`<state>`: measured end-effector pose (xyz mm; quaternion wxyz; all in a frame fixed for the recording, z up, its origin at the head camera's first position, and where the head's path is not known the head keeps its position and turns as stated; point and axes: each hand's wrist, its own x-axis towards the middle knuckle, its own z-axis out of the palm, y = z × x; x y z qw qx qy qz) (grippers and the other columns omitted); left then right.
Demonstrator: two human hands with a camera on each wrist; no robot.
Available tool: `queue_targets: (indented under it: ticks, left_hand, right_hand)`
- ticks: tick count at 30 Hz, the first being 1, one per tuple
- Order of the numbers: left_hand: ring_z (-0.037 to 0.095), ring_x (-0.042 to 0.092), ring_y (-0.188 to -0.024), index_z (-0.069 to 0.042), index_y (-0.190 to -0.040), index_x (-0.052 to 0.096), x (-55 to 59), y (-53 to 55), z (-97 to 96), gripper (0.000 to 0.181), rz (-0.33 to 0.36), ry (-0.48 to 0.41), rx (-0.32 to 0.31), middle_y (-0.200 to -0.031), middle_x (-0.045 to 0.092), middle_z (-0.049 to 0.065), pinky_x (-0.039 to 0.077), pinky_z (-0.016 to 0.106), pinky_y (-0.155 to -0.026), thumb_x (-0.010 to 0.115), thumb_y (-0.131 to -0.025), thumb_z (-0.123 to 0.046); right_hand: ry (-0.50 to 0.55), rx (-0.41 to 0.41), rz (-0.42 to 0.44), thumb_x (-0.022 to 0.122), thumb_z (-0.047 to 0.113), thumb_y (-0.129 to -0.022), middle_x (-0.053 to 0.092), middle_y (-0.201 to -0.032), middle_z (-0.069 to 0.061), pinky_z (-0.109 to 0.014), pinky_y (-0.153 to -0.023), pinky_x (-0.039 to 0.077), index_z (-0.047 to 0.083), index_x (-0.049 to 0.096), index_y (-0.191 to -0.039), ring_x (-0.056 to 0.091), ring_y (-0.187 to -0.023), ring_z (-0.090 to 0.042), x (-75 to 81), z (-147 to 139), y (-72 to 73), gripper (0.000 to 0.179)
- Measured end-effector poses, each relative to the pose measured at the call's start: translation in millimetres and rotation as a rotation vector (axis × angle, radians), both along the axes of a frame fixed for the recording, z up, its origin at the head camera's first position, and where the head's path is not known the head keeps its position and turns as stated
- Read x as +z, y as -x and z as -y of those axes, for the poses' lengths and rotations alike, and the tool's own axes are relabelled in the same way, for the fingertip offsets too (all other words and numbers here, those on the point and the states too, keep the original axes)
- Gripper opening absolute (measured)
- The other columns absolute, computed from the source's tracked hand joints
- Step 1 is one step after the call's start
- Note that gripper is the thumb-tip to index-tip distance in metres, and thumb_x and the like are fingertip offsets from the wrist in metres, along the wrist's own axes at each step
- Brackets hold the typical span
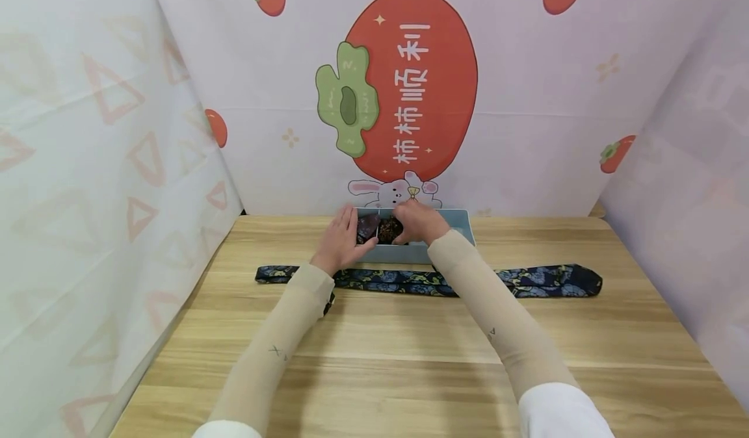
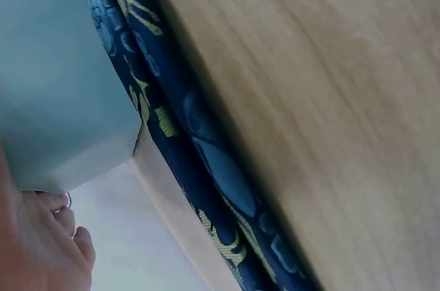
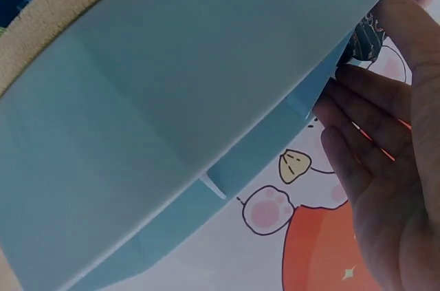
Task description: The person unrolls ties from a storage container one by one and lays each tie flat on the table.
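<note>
A pale blue divided box [image 1: 404, 254] stands at the back of the table. My left hand [image 1: 339, 242] rests on its left end, fingers straight and thumb across the front rim. Beside that hand, a dark purple patterned cloth [image 1: 367, 226] lies in the leftmost compartment. My right hand [image 1: 422, 221] reaches into the compartment beside it, with thumb and fingers around a dark cloth roll [image 1: 388, 230] with a gold pattern. The right wrist view shows this roll [image 3: 366, 42] between thumb and fingers, partly hidden by the box wall.
A navy necktie [image 1: 550, 281] with blue and yellow flowers lies lengthwise across the wooden table [image 1: 386, 366], just in front of the box. Behind the box hangs a printed cloth backdrop [image 1: 526, 165]. Similar cloth [image 1: 88, 243] closes off the left side.
</note>
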<state>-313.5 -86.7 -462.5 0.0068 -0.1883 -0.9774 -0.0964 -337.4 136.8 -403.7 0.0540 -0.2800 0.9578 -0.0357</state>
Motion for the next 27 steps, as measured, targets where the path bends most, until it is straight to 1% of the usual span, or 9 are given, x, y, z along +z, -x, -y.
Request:
queue_targets:
  ticks: [3, 6, 13, 15, 19, 23, 27]
  left_hand:
    - [0.037, 0.013, -0.166, 0.006, -0.166, 0.013, -4.2, 1.1, 1.1, 0.101, -0.016, -0.016, 0.012, -0.176, 0.015, 0.024, 0.018, 0.048, -0.135, 0.044, -0.103, -0.066]
    - [0.036, 0.012, -0.166, 0.006, -0.166, 0.012, -6.2, 1.5, 1.6, 0.101, -0.009, -0.016, 0.019, -0.176, 0.014, 0.024, 0.017, 0.047, -0.135, 0.045, -0.103, -0.067]
    - [0.035, 0.011, -0.166, 0.005, -0.166, 0.012, -3.6, 1.5, -0.8, 0.101, 0.01, -0.004, 0.027, -0.176, 0.013, 0.022, 0.015, 0.045, -0.136, 0.042, -0.103, -0.068]
    - [0.034, 0.01, -0.166, 0.004, -0.167, 0.011, -3.9, 1.6, -1.6, 0.101, 0.016, -0.002, 0.032, -0.177, 0.013, 0.022, 0.014, 0.045, -0.136, 0.041, -0.103, -0.068]
    - [0.033, 0.01, -0.167, 0.004, -0.167, 0.011, -3.6, 2.1, -2.2, 0.101, 0.019, 0.007, 0.04, -0.177, 0.012, 0.021, 0.015, 0.045, -0.136, 0.041, -0.103, -0.068]
    - [0.034, 0.01, -0.167, 0.004, -0.167, 0.011, -3.2, 2.2, -2.5, 0.101, 0.016, 0.007, 0.039, -0.177, 0.012, 0.021, 0.016, 0.046, -0.136, 0.042, -0.103, -0.069]
    - [0.033, 0.011, -0.166, 0.004, -0.167, 0.012, -3.4, 1.8, -2.7, 0.101, 0.017, 0.007, 0.039, -0.177, 0.013, 0.021, 0.017, 0.046, -0.135, 0.041, -0.103, -0.069]
  right_hand:
    - [-0.056, 0.026, -0.008, 0.09, 0.038, -0.084, 0.076, -0.106, -0.009, -0.039, -0.091, 0.063, 0.005, 0.075, -0.115, 0.071, -0.095, -0.023, -1.3, 4.7, 3.0, 0.048]
    - [-0.103, 0.047, -0.023, 0.091, 0.04, -0.084, 0.076, -0.105, -0.01, -0.039, -0.091, 0.064, 0.004, 0.075, -0.113, 0.071, -0.094, -0.023, -4.8, 8.3, 5.3, 0.048]
    - [-0.165, 0.028, -0.08, 0.093, 0.041, -0.08, 0.076, -0.104, -0.009, -0.04, -0.093, 0.064, 0.005, 0.077, -0.111, 0.073, -0.093, -0.024, -12.2, 14.1, 9.3, 0.05]
    - [-0.194, 0.037, -0.104, 0.093, 0.042, -0.081, 0.077, -0.102, -0.009, -0.041, -0.093, 0.064, 0.005, 0.077, -0.111, 0.073, -0.091, -0.025, -13.5, 16.3, 9.8, 0.05]
    - [-0.244, 0.057, -0.149, 0.091, 0.042, -0.083, 0.077, -0.094, -0.009, -0.04, -0.089, 0.065, 0.006, 0.078, -0.105, 0.074, -0.086, -0.024, -14.7, 20.8, 10.9, 0.044]
    - [-0.25, 0.066, -0.166, 0.088, 0.036, -0.087, 0.076, -0.087, -0.009, -0.038, -0.082, 0.066, 0.006, 0.078, -0.099, 0.072, -0.078, -0.023, -17.7, 23.5, 13.1, 0.034]
    - [-0.228, 0.071, -0.158, 0.086, 0.032, -0.089, 0.075, -0.085, -0.009, -0.037, -0.078, 0.065, 0.005, 0.078, -0.099, 0.071, -0.075, -0.022, -21.9, 24.2, 15.8, 0.03]
